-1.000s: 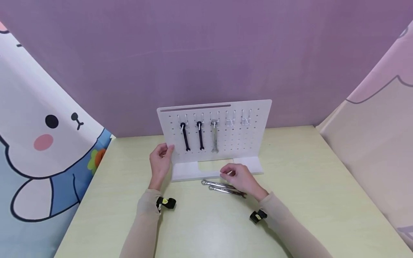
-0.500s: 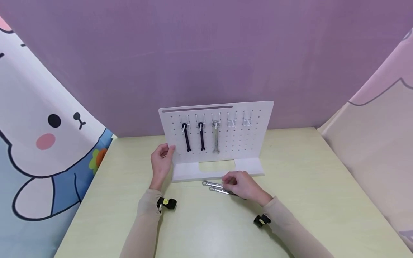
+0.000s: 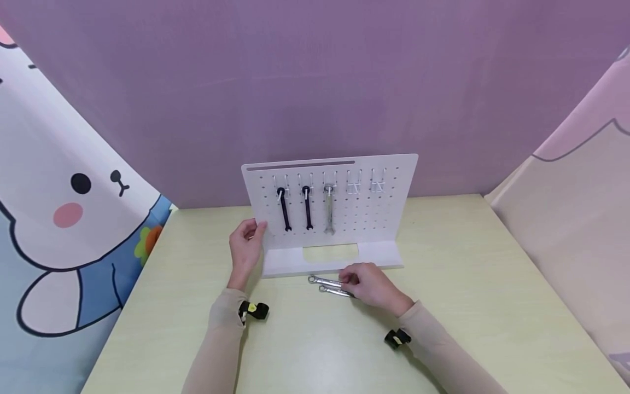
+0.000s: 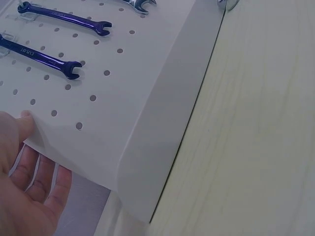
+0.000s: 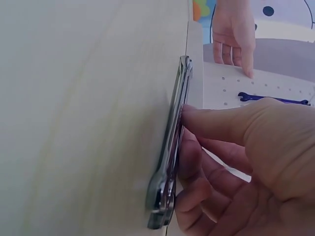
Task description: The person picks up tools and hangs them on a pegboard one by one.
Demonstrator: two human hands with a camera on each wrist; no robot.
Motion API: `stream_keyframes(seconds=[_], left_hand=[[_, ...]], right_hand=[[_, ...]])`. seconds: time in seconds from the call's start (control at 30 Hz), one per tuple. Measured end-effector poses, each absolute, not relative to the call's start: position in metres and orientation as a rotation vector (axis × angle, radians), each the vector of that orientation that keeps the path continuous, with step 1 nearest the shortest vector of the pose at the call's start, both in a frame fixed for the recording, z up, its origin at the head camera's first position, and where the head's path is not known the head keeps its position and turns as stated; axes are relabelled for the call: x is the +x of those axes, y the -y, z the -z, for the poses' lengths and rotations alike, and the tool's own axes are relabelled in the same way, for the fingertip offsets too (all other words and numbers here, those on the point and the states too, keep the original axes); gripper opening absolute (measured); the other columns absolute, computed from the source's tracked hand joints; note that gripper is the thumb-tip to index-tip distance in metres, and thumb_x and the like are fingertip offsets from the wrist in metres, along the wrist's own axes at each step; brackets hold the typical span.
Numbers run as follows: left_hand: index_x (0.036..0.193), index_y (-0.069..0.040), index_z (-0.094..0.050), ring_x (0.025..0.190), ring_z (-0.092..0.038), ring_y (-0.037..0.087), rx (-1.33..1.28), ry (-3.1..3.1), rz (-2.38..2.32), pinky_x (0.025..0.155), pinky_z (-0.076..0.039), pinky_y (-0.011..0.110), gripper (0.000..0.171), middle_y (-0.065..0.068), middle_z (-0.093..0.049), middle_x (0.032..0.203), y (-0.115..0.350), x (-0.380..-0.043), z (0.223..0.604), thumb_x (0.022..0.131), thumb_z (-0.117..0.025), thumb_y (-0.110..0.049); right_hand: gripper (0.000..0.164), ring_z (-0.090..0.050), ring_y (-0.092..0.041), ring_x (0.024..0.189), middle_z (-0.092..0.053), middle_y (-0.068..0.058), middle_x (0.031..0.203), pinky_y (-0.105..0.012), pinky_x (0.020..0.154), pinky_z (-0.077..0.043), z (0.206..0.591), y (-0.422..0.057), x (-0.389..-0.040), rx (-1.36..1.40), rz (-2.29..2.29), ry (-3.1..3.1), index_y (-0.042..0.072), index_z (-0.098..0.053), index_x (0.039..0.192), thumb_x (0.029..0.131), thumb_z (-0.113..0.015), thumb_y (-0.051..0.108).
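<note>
My left hand (image 3: 244, 249) holds the left edge of a white pegboard (image 3: 374, 216), its thumb on the front face and its fingers behind. On the table before the board lie two silver combination wrenches side by side, the farther wrench (image 3: 322, 281) and the nearer wrench (image 3: 336, 291). My right hand (image 3: 371, 284) pinches the farther wrench, thumb against its shaft in the right wrist view; its fingers cover the right ends of both in the head view. On the board hang two dark wrenches, one dark wrench (image 3: 285, 210) left of the other dark wrench (image 3: 308, 209), and one silver wrench (image 3: 329, 214).
Two wire hooks on the board's right half, a left hook (image 3: 354, 186) and a right hook (image 3: 377, 185), bear nothing. The board's white base (image 3: 285, 264) rests on the pale wooden table (image 3: 305, 350). A purple backdrop (image 3: 315, 93) rises behind.
My right hand has come down from above the base's front edge onto the two loose wrenches and taken hold of the farther one. My left hand keeps its hold on the board's edge.
</note>
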State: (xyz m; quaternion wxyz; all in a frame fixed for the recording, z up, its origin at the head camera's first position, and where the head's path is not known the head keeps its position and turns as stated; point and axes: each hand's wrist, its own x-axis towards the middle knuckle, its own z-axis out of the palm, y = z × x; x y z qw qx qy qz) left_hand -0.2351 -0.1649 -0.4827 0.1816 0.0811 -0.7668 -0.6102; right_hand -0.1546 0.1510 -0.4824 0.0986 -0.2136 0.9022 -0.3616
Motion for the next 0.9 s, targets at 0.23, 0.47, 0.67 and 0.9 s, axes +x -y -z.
stream_keyframes(seconds=[0.23,0.47,0.67,0.9], left_hand=[[0.117,-0.001,-0.074,0.092,-0.063,0.009,0.226,2.178,1.720,0.079,-0.051,0.013,0.027,0.018,-0.075,0.112,0.1655,-0.2364,0.4833,0.103,-0.073,-0.024],[0.117,-0.002,-0.075,0.091,-0.063,0.009,0.256,2.172,1.731,0.077,-0.051,0.013,0.024,0.018,-0.075,0.111,0.1650,-0.2362,0.4819,0.102,-0.074,-0.022],[0.116,-0.001,-0.074,0.090,-0.063,0.007,0.238,2.167,1.733,0.077,-0.051,0.012,0.025,0.020,-0.074,0.112,0.1654,-0.2362,0.4818,0.102,-0.075,-0.021],[0.116,0.000,-0.074,0.087,-0.063,0.006,0.194,2.153,1.725,0.077,-0.051,0.013,0.026,0.020,-0.074,0.109,0.1669,-0.2355,0.4838,0.102,-0.075,-0.022]], right_hand=[[0.008,-0.058,-0.005,0.075,-0.072,0.006,0.086,-0.021,0.070,-0.051,0.4828,-0.1477,-0.1541,-0.623,0.964,-2.734,0.011,-0.081,0.100,0.093,-0.080,0.008],[0.006,-0.057,-0.006,0.075,-0.071,0.006,0.085,-0.023,0.070,-0.050,0.4808,-0.1450,-0.1532,-0.634,0.921,-2.765,0.011,-0.082,0.098,0.093,-0.080,0.009],[0.004,-0.057,-0.005,0.075,-0.069,0.007,0.085,-0.023,0.071,-0.050,0.4795,-0.1426,-0.1522,-0.621,0.881,-2.781,0.011,-0.081,0.097,0.093,-0.080,0.010],[0.004,-0.055,-0.007,0.074,-0.067,0.007,0.083,-0.026,0.070,-0.049,0.4798,-0.1413,-0.1503,-0.606,0.864,-2.782,0.014,-0.078,0.092,0.092,-0.081,0.012]])
